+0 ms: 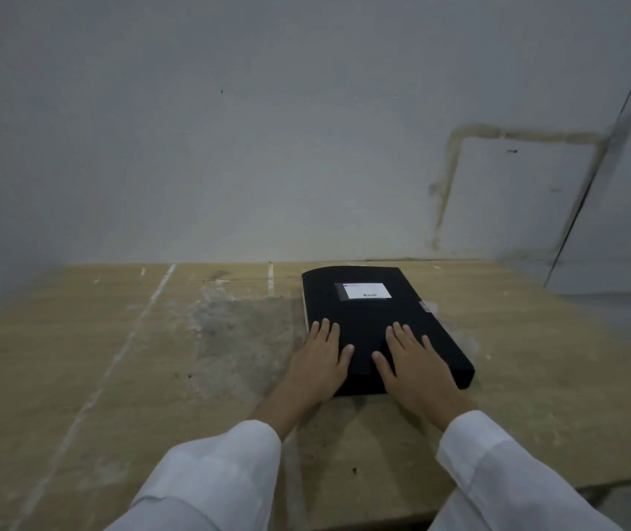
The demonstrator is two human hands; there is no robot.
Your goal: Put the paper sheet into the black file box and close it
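The black file box (371, 320) lies flat and closed on the wooden table (114, 358), with a white label (365, 291) on its lid near the far end. My left hand (319, 358) rests palm down on the lid's near left corner, fingers spread. My right hand (413, 362) lies flat on the near right part of the lid, fingers apart. Neither hand grips anything. No paper sheet shows outside the box; a thin pale edge runs along the box's left side.
A grey wall (229, 147) rises right behind the table's far edge. The table's right edge (613, 331) drops off beyond the box. White tape lines and a scuffed grey patch (237, 327) mark the tabletop left of the box.
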